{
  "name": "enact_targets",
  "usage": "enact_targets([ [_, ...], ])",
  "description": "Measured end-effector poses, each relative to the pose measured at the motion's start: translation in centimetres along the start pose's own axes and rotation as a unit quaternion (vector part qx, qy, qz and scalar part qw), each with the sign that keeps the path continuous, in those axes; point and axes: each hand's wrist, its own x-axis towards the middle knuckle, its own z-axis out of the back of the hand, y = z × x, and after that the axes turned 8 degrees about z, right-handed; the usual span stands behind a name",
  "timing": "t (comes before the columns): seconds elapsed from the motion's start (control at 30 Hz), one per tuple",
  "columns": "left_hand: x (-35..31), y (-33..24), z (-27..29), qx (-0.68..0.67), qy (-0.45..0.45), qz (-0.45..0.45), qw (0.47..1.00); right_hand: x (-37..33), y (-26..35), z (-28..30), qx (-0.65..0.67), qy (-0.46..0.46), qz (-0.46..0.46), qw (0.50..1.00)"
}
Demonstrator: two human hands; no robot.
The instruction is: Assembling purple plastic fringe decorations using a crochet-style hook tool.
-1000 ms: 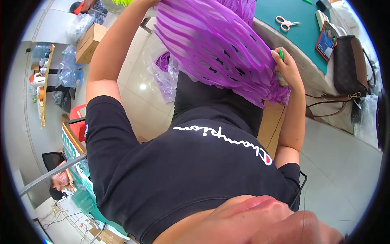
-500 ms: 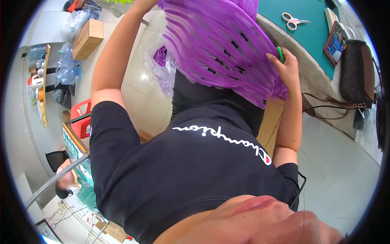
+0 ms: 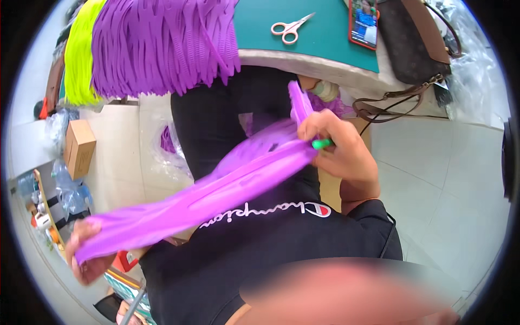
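Holding purple sheet [image 3: 200, 203] slantwise before black shirt [image 3: 260, 254]: left hand [image 3: 93, 269] pinching one end, right hand [image 3: 346, 149] clasping other plus green object [image 3: 322, 144]. Purple strips [image 3: 162, 43] overhanging table [image 3: 330, 40] look done; held sheet seems unfinished.

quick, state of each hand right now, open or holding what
Left hand: closed, holding the purple strips.
Right hand: closed, holding the same strips and a small green object.

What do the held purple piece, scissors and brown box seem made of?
Purple piece: probably soft rubber or plastic, satin; folded, with pale highlights. Scissors: likely metal blades, shiny grey; smooth pinkish handles, perhaps plastic. Box: apparently cardboard, matt, flat-faced.
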Motion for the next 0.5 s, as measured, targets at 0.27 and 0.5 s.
enact_targets([
  [0.27,-7.4,12.6,-0.2,0.047,0.244,0.263,0.932,2.2,-3.6,-1.4,-0.037,0.037,-0.028,0.998],
  [0.5,-19.0,9.1,5.4,0.364,0.587,0.564,0.452,2.6,-13.1,-3.9,-0.193,-0.123,-0.094,0.969],
])
